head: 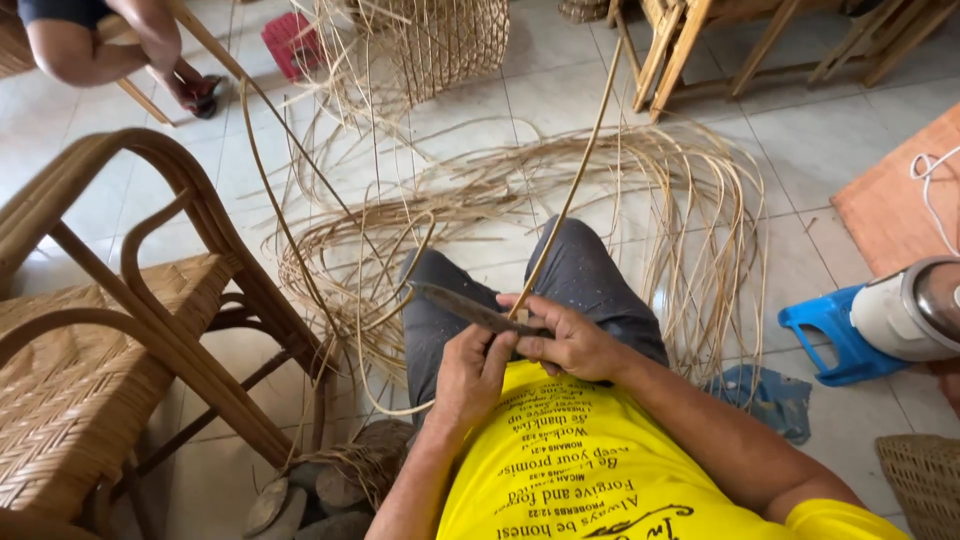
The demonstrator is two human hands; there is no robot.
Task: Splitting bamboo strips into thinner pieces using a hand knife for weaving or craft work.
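A seated person's left hand (472,372) grips a knife (470,309), fingers wrapped shut around its handle. The right hand (568,338) pinches a long rattan strip (572,190) against the blade (fingers closed on it, thumb on top). The strip rises away over the knees toward loose rattan coils (560,190) on the tiled floor (810,150).

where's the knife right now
In the head view, the knife sits centre frame above the person's knees, gripped by the left hand, its blade against the rattan strip that the right hand pinches.
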